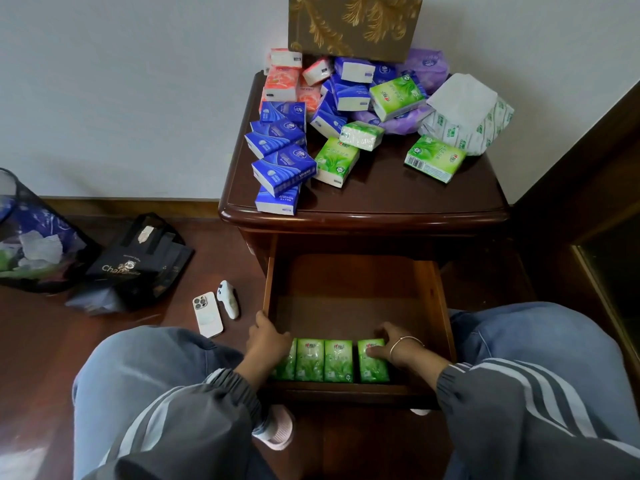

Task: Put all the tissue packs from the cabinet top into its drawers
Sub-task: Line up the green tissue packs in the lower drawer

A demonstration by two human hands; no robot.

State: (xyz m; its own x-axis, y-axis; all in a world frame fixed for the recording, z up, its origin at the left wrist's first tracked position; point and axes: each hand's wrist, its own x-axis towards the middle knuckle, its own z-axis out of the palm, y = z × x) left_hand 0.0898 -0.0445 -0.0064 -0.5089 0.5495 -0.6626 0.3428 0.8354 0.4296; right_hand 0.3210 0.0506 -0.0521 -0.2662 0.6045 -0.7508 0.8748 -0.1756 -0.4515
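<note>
The dark wooden cabinet (381,202) has its top drawer (346,282) pulled out. Several green tissue packs (323,360) stand in a row along the drawer's near wall. My right hand (394,344) grips the rightmost green pack (372,367), thumb on its face. My left hand (266,341) rests at the drawer's left side with its fingers against the leftmost green pack (287,367). On the cabinet top lie several blue packs (282,164), green packs (434,159), pink packs (282,83) and purple packs (426,65).
A gold-patterned box (353,24) leans on the wall behind the pile. A large white-and-green tissue bundle (467,112) lies at the top's right. On the floor to the left are a phone (207,313), a white controller (228,299), a black bag (138,261) and a mesh bin (27,237).
</note>
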